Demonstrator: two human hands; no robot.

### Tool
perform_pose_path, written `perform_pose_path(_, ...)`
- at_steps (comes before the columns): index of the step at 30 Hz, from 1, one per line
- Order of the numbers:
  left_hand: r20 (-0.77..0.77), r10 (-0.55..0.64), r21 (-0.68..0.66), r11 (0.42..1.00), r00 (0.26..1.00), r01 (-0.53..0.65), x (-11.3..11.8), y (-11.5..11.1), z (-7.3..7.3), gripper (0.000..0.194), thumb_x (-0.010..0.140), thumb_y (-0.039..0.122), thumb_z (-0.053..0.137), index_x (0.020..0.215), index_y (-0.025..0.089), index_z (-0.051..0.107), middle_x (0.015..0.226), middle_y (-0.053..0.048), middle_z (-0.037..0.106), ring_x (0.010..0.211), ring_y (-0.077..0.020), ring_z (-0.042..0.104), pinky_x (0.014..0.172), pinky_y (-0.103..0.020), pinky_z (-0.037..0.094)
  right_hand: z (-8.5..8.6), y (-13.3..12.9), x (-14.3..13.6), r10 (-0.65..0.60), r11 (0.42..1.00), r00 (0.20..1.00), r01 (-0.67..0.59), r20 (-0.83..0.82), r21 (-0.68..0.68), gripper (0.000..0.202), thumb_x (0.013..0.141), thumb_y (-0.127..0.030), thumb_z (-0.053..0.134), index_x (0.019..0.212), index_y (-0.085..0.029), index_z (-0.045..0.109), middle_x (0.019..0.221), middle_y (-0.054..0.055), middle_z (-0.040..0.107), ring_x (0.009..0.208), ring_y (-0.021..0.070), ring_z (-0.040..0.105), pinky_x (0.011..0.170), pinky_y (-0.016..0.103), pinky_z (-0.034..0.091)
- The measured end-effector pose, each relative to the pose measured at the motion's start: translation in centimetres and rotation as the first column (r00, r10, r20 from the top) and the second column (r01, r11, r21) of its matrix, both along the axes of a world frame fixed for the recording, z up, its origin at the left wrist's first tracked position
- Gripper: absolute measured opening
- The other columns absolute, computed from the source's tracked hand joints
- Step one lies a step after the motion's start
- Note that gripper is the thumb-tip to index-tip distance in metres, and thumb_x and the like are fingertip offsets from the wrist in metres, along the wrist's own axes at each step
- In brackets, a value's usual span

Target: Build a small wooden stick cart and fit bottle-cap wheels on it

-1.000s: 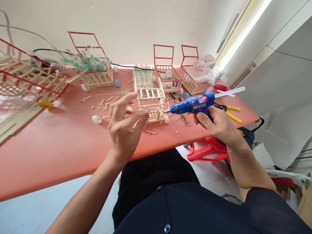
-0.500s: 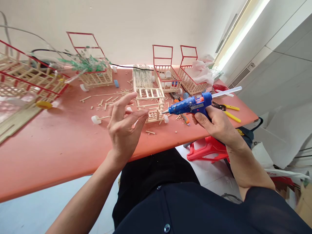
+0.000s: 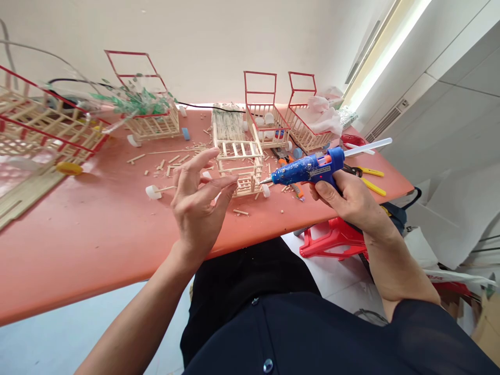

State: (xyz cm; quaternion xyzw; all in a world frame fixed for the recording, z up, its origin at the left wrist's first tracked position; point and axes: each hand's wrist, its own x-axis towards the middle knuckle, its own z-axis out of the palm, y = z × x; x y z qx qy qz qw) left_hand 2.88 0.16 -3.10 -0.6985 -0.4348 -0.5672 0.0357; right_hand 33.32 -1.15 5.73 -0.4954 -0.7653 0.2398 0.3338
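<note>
My right hand (image 3: 349, 198) grips a blue hot glue gun (image 3: 307, 169) by its handle, with a translucent glue stick (image 3: 369, 146) jutting from its back. The metal nozzle points left, at the side of a small unpainted wooden-stick cart (image 3: 240, 150); whether it touches cannot be told. Left of that cart, my left hand (image 3: 199, 200) is closed in a pinch, thumb against a fingertip, index finger raised. What the pinch holds, if anything, is too small to make out. White round wheels (image 3: 266, 191) show at the cart's base.
Finished stick carts with red handles (image 3: 260, 94) line the wall, one bearing green sprigs (image 3: 142, 101). Stick offcuts (image 3: 172, 167) litter the orange table (image 3: 128, 234). Yellow-handled pliers (image 3: 373, 186) lie at the right. A loose white wheel (image 3: 153, 192) with a stick axle sits left of my hand.
The glue gun and my right hand have shifted very slightly to the right, while the nozzle stays near the cart. My left hand keeps its pinch in the same place.
</note>
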Motion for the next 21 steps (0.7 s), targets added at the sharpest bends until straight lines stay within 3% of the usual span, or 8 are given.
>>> perform_pose_path(5,-0.017,0.011,0.007,1.0,1.0,-0.011,0.0,0.0,0.0,0.01,0.105,0.025,0.079,0.11,0.03,0.085,0.152,-0.006,0.073,0.124,-0.0271,0.075,0.094,-0.043,0.065,-0.5,0.1,-0.3,0.061,0.998,0.987,-0.065,-0.148,-0.019,0.06,0.106,-0.078,0.066,0.088,-0.021,0.069,0.079,0.002,0.069,0.064,0.0143,0.054,0.062,0.031,0.043)
perform_pose_path(9,-0.022,0.009,0.024,1.0,1.0,-0.009,0.0,-0.1,0.1,0.011,0.105,0.023,0.078,0.11,0.031,0.084,0.151,-0.007,0.073,0.122,-0.0267,0.076,0.096,-0.044,0.065,-0.7,0.2,-0.4,0.114,0.994,0.975,-0.11,-0.189,0.028,0.055,0.11,-0.072,0.065,0.095,-0.02,0.077,0.089,0.006,0.077,0.069,0.0159,0.061,0.068,0.033,0.049)
perform_pose_path(16,0.002,0.018,0.067,0.998,1.0,-0.018,-0.2,-0.4,0.3,0.019,0.103,0.021,0.078,0.117,0.033,0.083,0.147,-0.007,0.073,0.121,-0.0269,0.076,0.099,-0.045,0.064,-0.8,0.8,1.4,-0.023,0.959,1.0,0.024,-0.005,0.282,0.052,0.114,-0.069,0.056,0.122,-0.024,0.083,0.114,0.01,0.084,0.103,0.0302,0.079,0.097,0.046,0.063)
perform_pose_path(21,0.054,0.017,0.139,0.99,0.998,-0.025,-1.1,-0.4,0.8,0.02,0.101,0.016,0.079,0.119,0.026,0.084,0.143,-0.011,0.075,0.118,-0.0244,0.077,0.098,-0.044,0.063,-1.7,2.3,3.2,-0.186,0.853,0.961,0.055,0.204,0.519,0.052,0.115,-0.06,0.054,0.152,-0.028,0.073,0.135,0.016,0.079,0.133,0.0392,0.073,0.119,0.06,0.058)
